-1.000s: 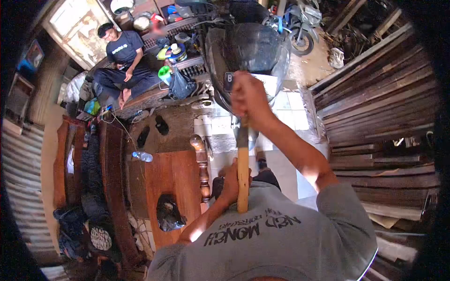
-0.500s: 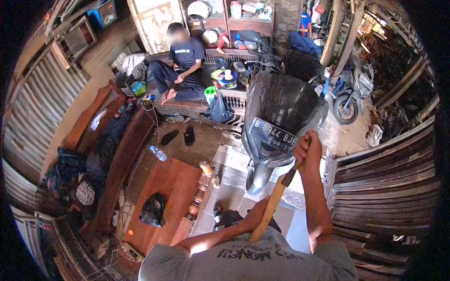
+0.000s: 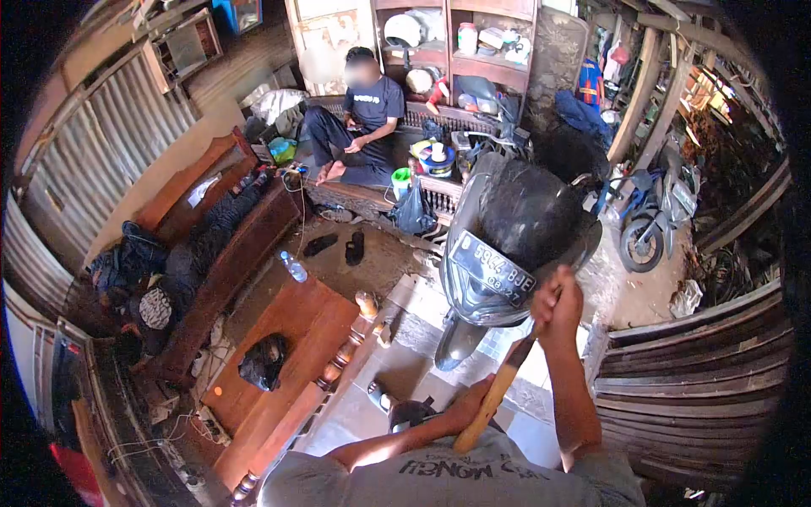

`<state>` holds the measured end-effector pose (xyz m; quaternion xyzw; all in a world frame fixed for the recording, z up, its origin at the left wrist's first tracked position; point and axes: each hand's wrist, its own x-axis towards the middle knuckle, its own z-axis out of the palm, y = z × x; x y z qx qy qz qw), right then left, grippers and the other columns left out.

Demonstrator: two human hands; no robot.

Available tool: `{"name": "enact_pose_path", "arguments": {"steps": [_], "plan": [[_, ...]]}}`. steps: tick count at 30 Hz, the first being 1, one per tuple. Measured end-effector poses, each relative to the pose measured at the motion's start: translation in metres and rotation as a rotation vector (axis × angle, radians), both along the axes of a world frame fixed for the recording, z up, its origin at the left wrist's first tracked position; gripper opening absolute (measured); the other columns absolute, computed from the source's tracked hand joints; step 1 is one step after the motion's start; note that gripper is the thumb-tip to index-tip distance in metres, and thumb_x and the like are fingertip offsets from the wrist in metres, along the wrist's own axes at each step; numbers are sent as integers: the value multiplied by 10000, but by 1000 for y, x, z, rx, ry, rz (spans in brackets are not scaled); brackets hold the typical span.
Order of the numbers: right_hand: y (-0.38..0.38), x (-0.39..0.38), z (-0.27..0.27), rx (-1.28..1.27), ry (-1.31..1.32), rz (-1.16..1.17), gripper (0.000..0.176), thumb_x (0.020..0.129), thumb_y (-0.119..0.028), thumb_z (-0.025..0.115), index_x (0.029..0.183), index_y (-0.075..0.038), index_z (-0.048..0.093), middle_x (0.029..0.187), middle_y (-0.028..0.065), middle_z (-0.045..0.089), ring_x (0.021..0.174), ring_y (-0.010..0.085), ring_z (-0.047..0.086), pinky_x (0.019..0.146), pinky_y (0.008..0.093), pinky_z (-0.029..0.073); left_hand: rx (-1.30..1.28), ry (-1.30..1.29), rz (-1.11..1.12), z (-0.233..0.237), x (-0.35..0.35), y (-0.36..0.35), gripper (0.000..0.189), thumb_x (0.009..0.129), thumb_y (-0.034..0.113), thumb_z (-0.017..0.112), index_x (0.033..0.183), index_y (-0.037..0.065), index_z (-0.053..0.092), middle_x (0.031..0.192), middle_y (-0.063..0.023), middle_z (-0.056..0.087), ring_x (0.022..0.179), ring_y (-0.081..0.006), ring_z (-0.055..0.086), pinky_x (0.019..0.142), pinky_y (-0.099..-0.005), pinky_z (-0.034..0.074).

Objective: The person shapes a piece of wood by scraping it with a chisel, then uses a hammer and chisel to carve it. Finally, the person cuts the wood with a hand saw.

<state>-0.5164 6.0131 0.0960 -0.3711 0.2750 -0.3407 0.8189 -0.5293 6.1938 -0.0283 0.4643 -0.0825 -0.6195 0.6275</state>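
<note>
My right hand (image 3: 557, 311) is closed around the upper end of a long tan wooden tool with a dark section (image 3: 492, 404), held slanting in front of my body. Lower down, my left hand (image 3: 467, 406) grips the tan wooden part from the side. The dark section shows just below my right fist; whether it is a blade or a fitting I cannot make out. Beyond my right hand stands a dark motor scooter (image 3: 473, 279), its rear number plate (image 3: 492, 269) facing me. The tool's lower end lies close against my grey shirt (image 3: 405, 477).
To the left is a wooden table (image 3: 296, 325) with a black plastic bag (image 3: 263, 362) and a water bottle (image 3: 293, 267). One person (image 3: 372, 106) sits on a bench behind; another (image 3: 182, 283) lies on a wooden bench. A second motorbike (image 3: 646, 228) stands right, near wooden slats (image 3: 693, 372).
My view has swung a little, so the room sits lower and further right in the picture. Both hands keep their hold on the tool, at nearly the same slant.
</note>
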Motion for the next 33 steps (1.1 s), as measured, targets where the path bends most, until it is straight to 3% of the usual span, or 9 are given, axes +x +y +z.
{"name": "enact_pose_path", "arguments": {"steps": [10, 13, 15, 18, 21, 24, 26, 29, 33], "plan": [[-2, -5, 4, -36, -19, -16, 288, 920, -335, 502, 723, -150, 403, 488, -34, 312, 324, 80, 268, 266, 244, 227, 68, -121, -36, -2, -6, 5, 527, 989, 507, 255, 849, 72, 517, 663, -38, 515, 575, -137, 494, 540, -295, 415], [3, -3, 8, -15, -43, -48, 295, 920, -336, 502, 716, -147, 403, 488, -38, 310, 328, 76, 256, 279, 238, 214, -14, -207, -85, 2, 3, 4, 505, 991, 494, 265, 887, 70, 519, 695, -44, 534, 585, -138, 501, 550, -299, 427], [12, -2, 5, -72, -14, -41, 296, 920, -347, 508, 721, -152, 406, 490, -41, 311, 330, 71, 250, 289, 240, 214, -51, -428, -74, -16, 2, 6, 472, 994, 479, 274, 910, 77, 508, 713, -31, 528, 594, -131, 497, 550, -295, 424], [-10, 2, 12, -32, -117, -113, 278, 924, -345, 476, 739, -153, 396, 494, -29, 310, 325, 77, 248, 285, 247, 244, -109, -162, -29, 9, 5, 10, 448, 998, 465, 273, 928, 84, 499, 724, -21, 516, 606, -119, 495, 546, -281, 420], [14, 1, 14, -142, -55, -12, 298, 915, -347, 504, 728, -142, 394, 507, -29, 328, 352, 77, 304, 300, 249, 251, -52, -71, -38, -17, 9, 13, 474, 1004, 487, 250, 918, 95, 502, 664, 0, 504, 560, -108, 485, 503, -261, 415], [-5, 9, 12, -65, -85, -40, 293, 914, -355, 498, 734, -146, 400, 503, -24, 325, 337, 85, 283, 295, 257, 251, -107, -235, -50, 3, 14, 15, 470, 997, 478, 255, 906, 86, 498, 702, -9, 495, 590, -112, 493, 539, -262, 425], [-1, 10, 11, 46, -102, -2, 294, 910, -363, 499, 731, -152, 399, 501, -20, 325, 330, 87, 273, 295, 255, 247, -72, -180, -76, -1, 15, 18, 474, 997, 482, 252, 896, 87, 494, 702, -10, 493, 586, -111, 490, 535, -267, 421], [3, 10, 14, -21, -59, 4, 279, 910, -348, 492, 732, -154, 399, 503, -23, 315, 333, 86, 271, 289, 250, 221, -32, -126, -63, 1, 20, 16, 487, 996, 492, 250, 879, 84, 490, 696, -16, 498, 574, -117, 484, 529, -282, 419], [2, 13, 18, 4, -113, -36, 269, 913, -333, 485, 733, -153, 399, 503, -24, 312, 329, 81, 261, 280, 254, 216, -98, -264, -7, 7, 16, 20, 484, 994, 491, 253, 876, 85, 490, 691, -27, 502, 569, -130, 486, 530, -287, 421]]}}
